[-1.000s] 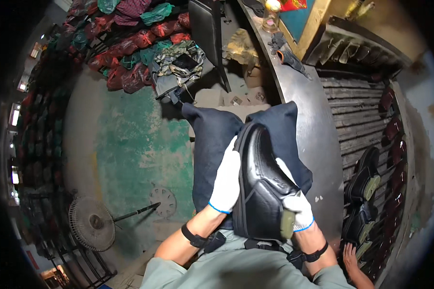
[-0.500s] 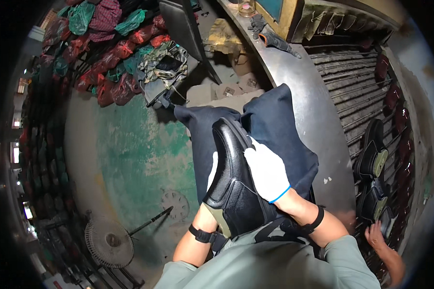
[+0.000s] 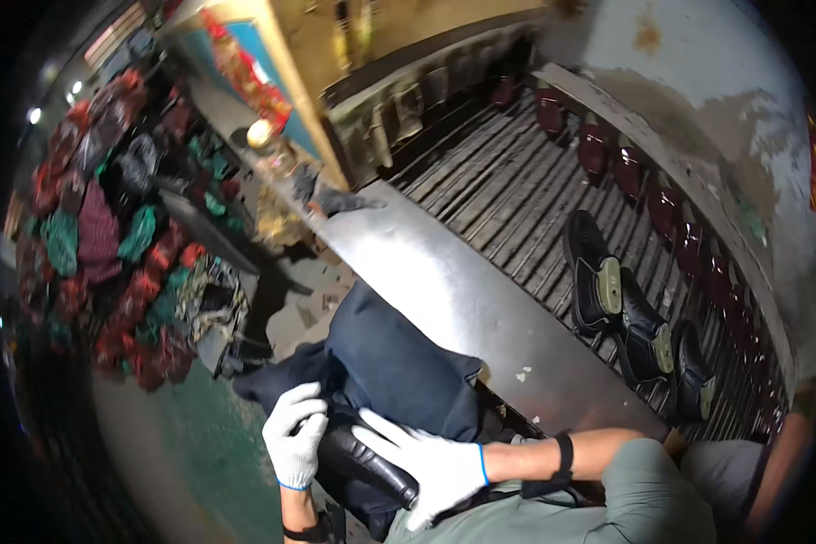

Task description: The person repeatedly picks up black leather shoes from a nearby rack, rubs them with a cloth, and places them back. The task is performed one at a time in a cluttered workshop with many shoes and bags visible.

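Note:
A black leather shoe (image 3: 364, 459) lies low over my lap, its glossy side showing between my hands. My right hand (image 3: 433, 467), in a white knit glove with a blue cuff, grips it with long fingers across the upper and the thumb on the near side. At the shoe's other end is my left hand (image 3: 295, 437), gloved the same way. Its fingers are bent inward close to the shoe; what they hold, if anything, is hidden. Dark blue cloth (image 3: 399, 367) covers my legs. The shoe's sole is out of sight.
A metal ledge (image 3: 480, 317) borders a slatted rack (image 3: 480, 181) with black shoes (image 3: 644, 335) and a row of maroon shoes (image 3: 626, 172). Dark gloves (image 3: 344, 201) lie on the ledge's far end. Another person's arm (image 3: 782, 471) is at right. Bagged goods (image 3: 109, 236) are piled left.
The view has swung right toward the rack. The shoe has dropped and turned in my lap. My left hand has come up into sight at its far end. The other person's hand has left the rack shoes.

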`<action>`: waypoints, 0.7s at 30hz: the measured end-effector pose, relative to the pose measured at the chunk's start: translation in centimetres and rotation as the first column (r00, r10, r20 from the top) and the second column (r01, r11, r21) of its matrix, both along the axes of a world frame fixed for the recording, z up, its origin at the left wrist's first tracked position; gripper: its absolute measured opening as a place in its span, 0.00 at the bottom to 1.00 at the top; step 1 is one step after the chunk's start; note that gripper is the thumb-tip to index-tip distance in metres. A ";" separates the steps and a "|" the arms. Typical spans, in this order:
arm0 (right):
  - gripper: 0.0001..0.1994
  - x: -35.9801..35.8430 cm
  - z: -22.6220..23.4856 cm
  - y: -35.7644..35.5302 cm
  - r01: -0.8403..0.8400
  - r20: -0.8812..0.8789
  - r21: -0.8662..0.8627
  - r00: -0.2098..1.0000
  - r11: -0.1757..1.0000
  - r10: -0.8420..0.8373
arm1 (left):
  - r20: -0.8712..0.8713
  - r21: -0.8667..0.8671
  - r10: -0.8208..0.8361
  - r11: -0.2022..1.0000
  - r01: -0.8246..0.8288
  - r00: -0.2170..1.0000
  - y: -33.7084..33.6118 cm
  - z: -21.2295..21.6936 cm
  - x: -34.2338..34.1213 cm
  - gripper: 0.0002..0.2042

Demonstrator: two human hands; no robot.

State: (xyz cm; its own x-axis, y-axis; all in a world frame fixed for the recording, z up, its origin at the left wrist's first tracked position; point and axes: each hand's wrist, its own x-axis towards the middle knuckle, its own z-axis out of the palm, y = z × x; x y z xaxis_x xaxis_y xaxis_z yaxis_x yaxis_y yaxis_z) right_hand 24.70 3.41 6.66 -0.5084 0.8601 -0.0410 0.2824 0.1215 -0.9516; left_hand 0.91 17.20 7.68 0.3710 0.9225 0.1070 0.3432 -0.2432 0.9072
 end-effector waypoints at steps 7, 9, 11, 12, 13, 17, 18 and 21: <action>0.66 4.3 -3.5 -2.3 0.211 -0.476 -0.224 0.828 0.951 -0.296 | -0.187 -0.047 -0.027 0.999 0.019 0.982 3.8 1.2 8.8 0.06; 0.61 7.7 -4.2 -2.7 0.117 -0.679 -0.500 0.563 0.858 -0.472 | -0.127 -0.037 -0.211 0.977 0.208 0.969 5.9 3.0 11.9 0.15; 0.58 12.0 -1.7 -1.7 -0.026 -0.726 -0.679 0.177 0.734 -0.665 | -0.095 0.005 -0.309 0.950 0.311 0.946 8.0 4.0 14.8 0.19; 0.57 14.8 -1.6 -0.8 0.055 -0.677 -0.733 0.044 0.678 -0.735 | -0.126 0.033 -0.355 0.932 0.361 0.926 9.4 4.1 16.5 0.20; 0.56 17.6 -2.3 0.1 0.121 -0.641 -0.767 -0.095 0.630 -0.762 | -0.122 0.017 -0.390 0.918 0.395 0.913 10.0 4.3 18.7 0.20; 0.55 29.9 -3.7 3.7 0.635 -0.290 -0.683 0.219 0.361 -0.932 | -0.221 -0.183 -0.445 0.893 0.411 0.868 13.8 0.6 24.0 0.20; 0.54 31.6 -5.0 4.6 0.751 -0.159 -0.606 0.208 0.262 -0.965 | -0.271 -0.272 -0.491 0.864 0.424 0.828 15.0 -0.4 25.9 0.26; 0.52 34.0 -8.5 6.4 0.997 0.312 -0.033 0.082 0.075 -0.947 | -0.212 -0.295 -0.457 0.872 0.390 0.864 19.9 -3.8 32.3 0.31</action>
